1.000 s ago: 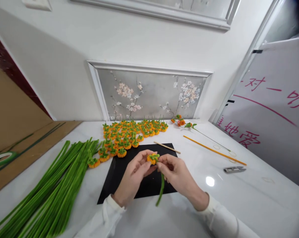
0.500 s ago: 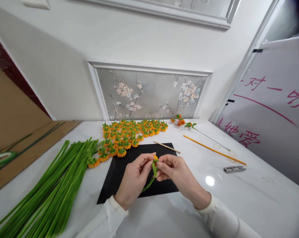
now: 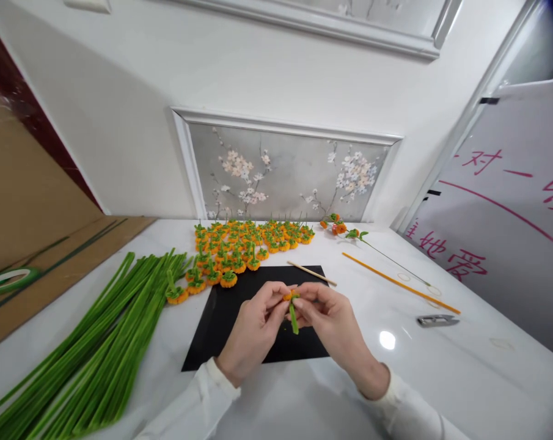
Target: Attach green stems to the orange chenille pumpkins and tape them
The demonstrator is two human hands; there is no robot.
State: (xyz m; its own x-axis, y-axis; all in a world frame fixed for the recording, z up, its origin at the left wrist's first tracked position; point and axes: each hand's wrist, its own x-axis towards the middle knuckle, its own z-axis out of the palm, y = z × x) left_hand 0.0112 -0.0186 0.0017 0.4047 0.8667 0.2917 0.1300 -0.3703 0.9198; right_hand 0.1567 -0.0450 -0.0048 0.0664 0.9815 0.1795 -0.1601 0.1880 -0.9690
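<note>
Left hand (image 3: 253, 321): we're pinching the orange flower head (image 3: 291, 294) from its left.
Right hand (image 3: 329, 321): we're pinching the green strip (image 3: 294, 318) at its right; lower end is hanging near.
Position: we're holding both above the black mat (image 3: 223, 311).
Left: green stems (image 3: 102, 342) are lying; flower rows (image 3: 250, 239) are sitting far.
Right: snips (image 3: 438, 321) are lying.

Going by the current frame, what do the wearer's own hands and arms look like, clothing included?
Both the left hand and right hand are bare, with no glove or watch in sight. The left sleeve and right sleeve are long, plain and white, ending in cuffs near the wrists.
</note>
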